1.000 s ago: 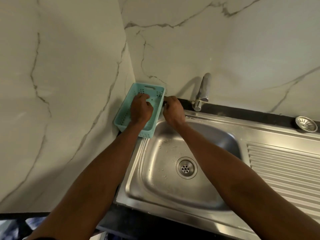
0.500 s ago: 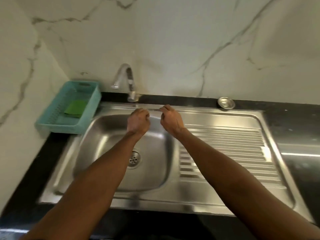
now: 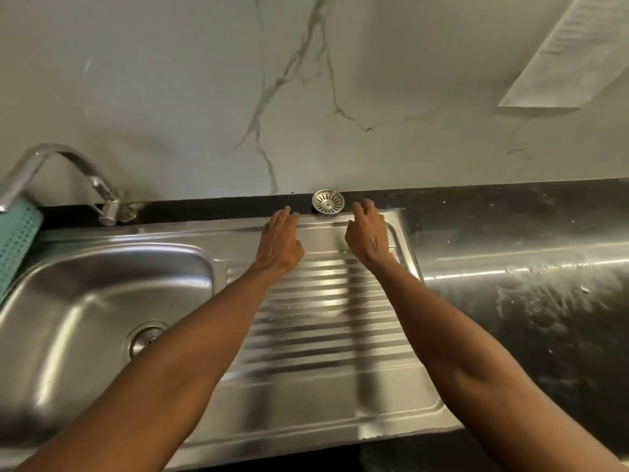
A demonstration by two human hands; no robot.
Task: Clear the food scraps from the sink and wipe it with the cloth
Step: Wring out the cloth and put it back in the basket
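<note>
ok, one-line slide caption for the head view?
Both bare hands, left and right, reach over the drainboard toward the sink strainer on the black counter.

Two bare hands reach out over the steel: one left hand and one right hand, neither holding anything. There is one sink, with one drain hole in its bowl and one ribbed draining board beside it. One tap stands at the back. One round metal strainer lies on the one dark counter. One teal basket shows at the left edge, and one sheet of paper hangs on the marble wall.
</note>
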